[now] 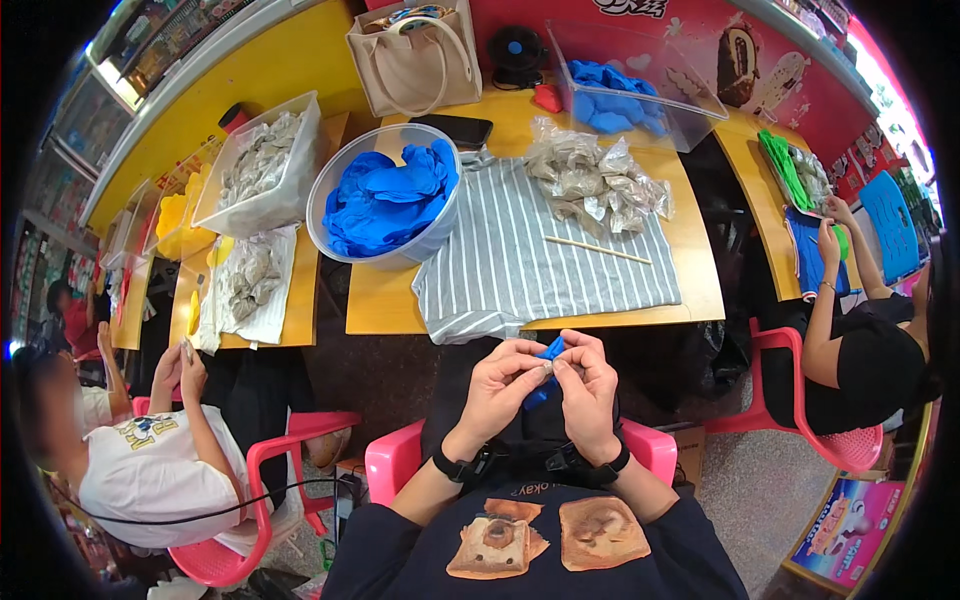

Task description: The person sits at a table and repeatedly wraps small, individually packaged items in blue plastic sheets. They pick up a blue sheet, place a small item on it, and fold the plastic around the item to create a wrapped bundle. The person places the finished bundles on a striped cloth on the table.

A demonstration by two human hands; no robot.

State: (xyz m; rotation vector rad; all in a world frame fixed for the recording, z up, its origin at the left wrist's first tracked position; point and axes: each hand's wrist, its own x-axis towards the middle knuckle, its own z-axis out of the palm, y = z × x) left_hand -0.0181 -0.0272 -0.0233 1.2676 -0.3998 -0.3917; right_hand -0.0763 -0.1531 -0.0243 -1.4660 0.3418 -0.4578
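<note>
Above my lap, my left hand and my right hand meet at the fingertips around a small blue piece, which looks like thin balloon rubber. A pale bit of clear plastic shows between my thumbs; my fingers hide much of the piece. Ahead, a grey striped shirt lies spread on the wooden table. On its far right part rests a pile of small clear bags with greyish filling. A thin wooden stick lies nearer me. At left stands a clear round tub of blue rubber pieces.
A clear bin with blue filled balls, a black phone, a small fan and a beige tote bag occupy the table's back. Seated co-workers work at side tables. Pink chair arms flank me.
</note>
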